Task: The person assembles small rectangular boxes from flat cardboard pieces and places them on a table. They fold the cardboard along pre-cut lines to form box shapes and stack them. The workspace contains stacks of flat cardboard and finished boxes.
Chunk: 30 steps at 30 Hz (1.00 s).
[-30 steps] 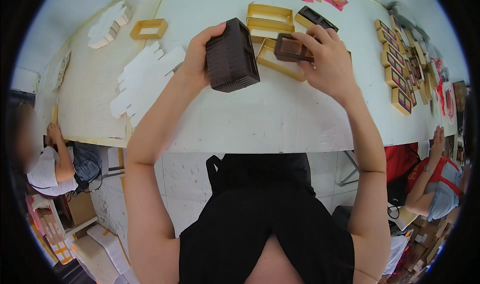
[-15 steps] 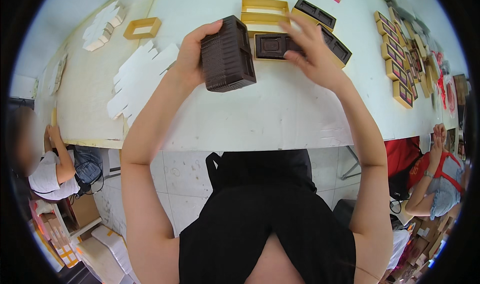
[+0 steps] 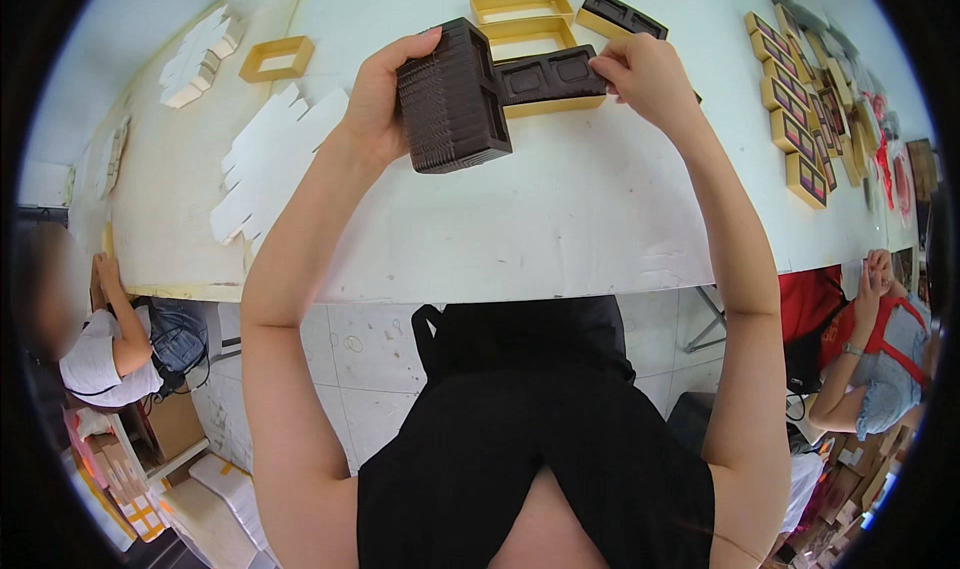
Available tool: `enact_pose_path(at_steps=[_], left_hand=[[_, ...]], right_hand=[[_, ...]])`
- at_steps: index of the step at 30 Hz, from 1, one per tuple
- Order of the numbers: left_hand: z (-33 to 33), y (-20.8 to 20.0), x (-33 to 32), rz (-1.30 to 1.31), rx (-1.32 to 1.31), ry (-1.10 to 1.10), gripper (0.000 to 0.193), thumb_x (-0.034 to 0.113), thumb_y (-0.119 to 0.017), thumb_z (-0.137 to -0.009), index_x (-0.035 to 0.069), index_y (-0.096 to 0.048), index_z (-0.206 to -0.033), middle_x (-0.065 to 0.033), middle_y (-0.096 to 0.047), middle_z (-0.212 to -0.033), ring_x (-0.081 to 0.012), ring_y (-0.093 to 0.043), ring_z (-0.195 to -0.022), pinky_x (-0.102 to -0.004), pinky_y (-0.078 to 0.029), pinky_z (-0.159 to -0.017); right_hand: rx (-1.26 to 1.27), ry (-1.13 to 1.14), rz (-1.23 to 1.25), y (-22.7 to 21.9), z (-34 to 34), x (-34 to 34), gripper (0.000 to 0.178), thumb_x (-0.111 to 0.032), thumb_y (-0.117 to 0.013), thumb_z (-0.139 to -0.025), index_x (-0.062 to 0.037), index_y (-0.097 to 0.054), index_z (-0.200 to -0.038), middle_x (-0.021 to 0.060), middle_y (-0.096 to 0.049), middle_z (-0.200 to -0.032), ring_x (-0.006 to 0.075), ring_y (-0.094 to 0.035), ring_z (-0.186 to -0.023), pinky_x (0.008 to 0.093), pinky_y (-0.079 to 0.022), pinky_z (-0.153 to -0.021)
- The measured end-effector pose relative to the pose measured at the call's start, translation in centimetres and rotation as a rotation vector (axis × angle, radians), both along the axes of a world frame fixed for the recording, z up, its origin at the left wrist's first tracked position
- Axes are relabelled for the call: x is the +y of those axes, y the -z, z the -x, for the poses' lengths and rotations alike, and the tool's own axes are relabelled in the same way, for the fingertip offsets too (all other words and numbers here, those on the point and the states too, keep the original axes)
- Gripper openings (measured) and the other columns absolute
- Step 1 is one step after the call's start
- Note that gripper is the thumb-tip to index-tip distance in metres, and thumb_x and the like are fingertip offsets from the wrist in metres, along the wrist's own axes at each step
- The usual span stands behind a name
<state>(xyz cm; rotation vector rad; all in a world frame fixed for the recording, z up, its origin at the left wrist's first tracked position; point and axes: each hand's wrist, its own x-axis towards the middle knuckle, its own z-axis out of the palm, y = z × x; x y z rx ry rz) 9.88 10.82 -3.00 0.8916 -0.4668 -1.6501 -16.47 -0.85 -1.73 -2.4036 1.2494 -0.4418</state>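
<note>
My left hand [image 3: 380, 94] grips a thick stack of dark brown plastic tray inserts [image 3: 450, 104], held tilted above the white table. One single brown tray insert [image 3: 545, 77] with square hollows extends from beside the stack toward my right hand [image 3: 645, 81]. My right fingers are pinched on its right end. Beneath it shows the front wall of a gold box [image 3: 560, 107]; whether the tray sits fully inside cannot be made out. Just beyond, another gold box holds a brown tray [image 3: 622, 14]. A further tray is mostly hidden behind my right hand.
Frames of gold card [image 3: 520, 4] stand at the back, with another gold frame [image 3: 277, 59] to the left. Flat white card pieces [image 3: 275, 164] lie left of my arm. Rows of filled gold boxes [image 3: 790, 119] line the right side. A person [image 3: 110, 339] sits left, another [image 3: 870, 359] right.
My right hand, spread and blurred over the boxed tray before, has moved slightly right and closed on a tray's end. The tray and its gold box now slant up to the right.
</note>
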Motion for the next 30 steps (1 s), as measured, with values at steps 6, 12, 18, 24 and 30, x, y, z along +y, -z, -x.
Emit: enact_pose_path(at_steps=[6,12,18,24,30], left_hand=[[-0.8,1.3,-0.7,0.038,-0.025,0.04,0.056,0.037,-0.052,-0.098,-0.011,-0.052,-0.128,-0.0313,-0.062,-0.123,-0.042,-0.067,-0.109,-0.0526,-0.055,-0.097],[-0.7,1.4,-0.5,0.042,0.011,0.026,0.055,0.036,-0.052,-0.098,-0.01,-0.052,-0.129,-0.0311,-0.063,-0.121,-0.0416,-0.067,-0.107,-0.0523,-0.056,-0.096],[-0.3,0.8,0.1,0.017,0.036,0.013,0.041,0.031,-0.061,-0.095,-0.003,-0.061,-0.117,-0.0187,-0.068,-0.11,-0.0287,-0.07,-0.096,-0.0443,-0.059,-0.088],[0.1,0.8,0.5,-0.025,0.035,0.033,0.035,0.029,-0.066,-0.093,0.0,-0.064,-0.113,-0.0123,-0.07,-0.105,-0.0222,-0.07,-0.093,-0.04,-0.06,-0.085],[1.6,-1.0,1.6,-0.015,-0.14,-0.085,0.042,0.032,-0.073,-0.091,-0.001,-0.063,-0.116,-0.0103,-0.069,-0.108,-0.0192,-0.068,-0.098,-0.0372,-0.056,-0.089]], right_hand=[[-0.078,0.03,-0.188,0.6,-0.7,-1.4,0.014,-0.013,-0.069,-0.092,0.001,-0.07,-0.094,0.0103,-0.065,-0.069,0.0172,-0.06,-0.054,0.0306,-0.049,-0.052],[0.077,-0.178,0.247,1.9,-0.4,-0.7,0.018,-0.014,-0.063,-0.095,0.0037,-0.069,-0.096,0.0177,-0.069,-0.082,0.0331,-0.068,-0.077,0.0396,-0.054,-0.071],[-0.322,-0.068,-0.414,2.7,0.6,-1.7,0.013,-0.015,-0.06,-0.1,-0.0022,-0.063,-0.098,0.0046,-0.052,-0.063,0.0147,-0.049,-0.06,0.0312,-0.043,-0.059],[0.158,-0.018,0.12,2.5,-0.6,-1.9,0.024,-0.024,-0.073,-0.091,-0.0056,-0.058,-0.098,0.0077,-0.062,-0.071,0.0223,-0.061,-0.068,0.0378,-0.046,-0.061],[0.468,-0.061,0.07,-1.6,-2.3,-1.3,0.046,-0.04,-0.076,-0.088,-0.0071,-0.058,-0.114,0.0121,-0.071,-0.098,0.027,-0.069,-0.095,0.0416,-0.054,-0.077]])
